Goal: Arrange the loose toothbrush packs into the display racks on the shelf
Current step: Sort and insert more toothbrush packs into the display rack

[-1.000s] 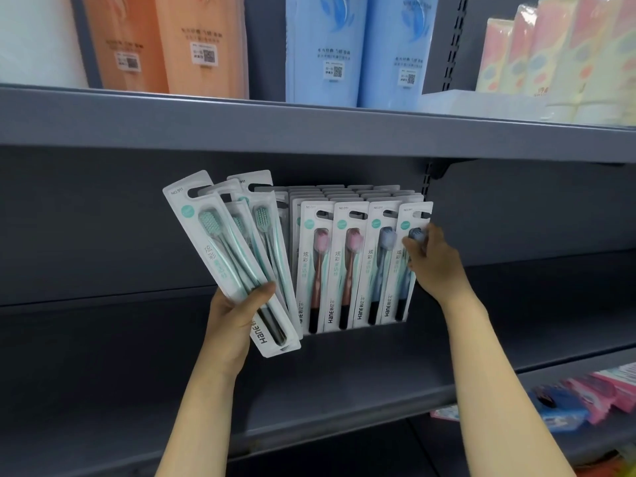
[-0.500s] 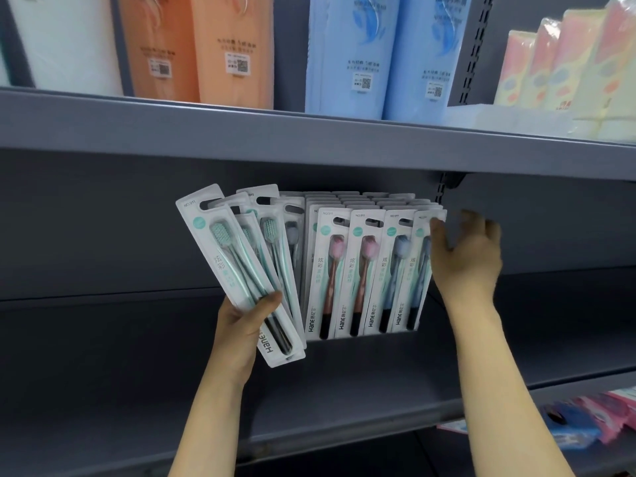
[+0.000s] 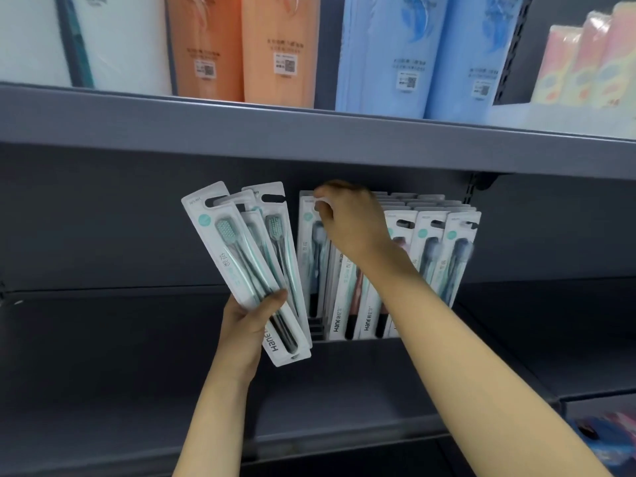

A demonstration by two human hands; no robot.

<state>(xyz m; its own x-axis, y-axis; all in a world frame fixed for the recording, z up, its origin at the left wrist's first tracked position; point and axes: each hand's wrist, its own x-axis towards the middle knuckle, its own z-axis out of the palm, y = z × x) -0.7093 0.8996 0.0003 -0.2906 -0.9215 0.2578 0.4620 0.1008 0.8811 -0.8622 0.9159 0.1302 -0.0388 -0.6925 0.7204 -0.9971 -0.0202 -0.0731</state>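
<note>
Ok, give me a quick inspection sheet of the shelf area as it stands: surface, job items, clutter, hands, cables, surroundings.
Surface: grey metal shelf, bare part in front of the rack.
Job's things: display rack holds upright rows of toothbrush packs; loose green toothbrush packs fanned out, not yet racked.
Clutter: nothing seen.
Hands: left hand grips the fan at its lower end; right hand pinches the top of a pack in the rack's leftmost row.
Cables: nothing seen.
Surroundings: upper shelf carries orange packs and blue packs; coloured goods lower right, blurred.
</note>
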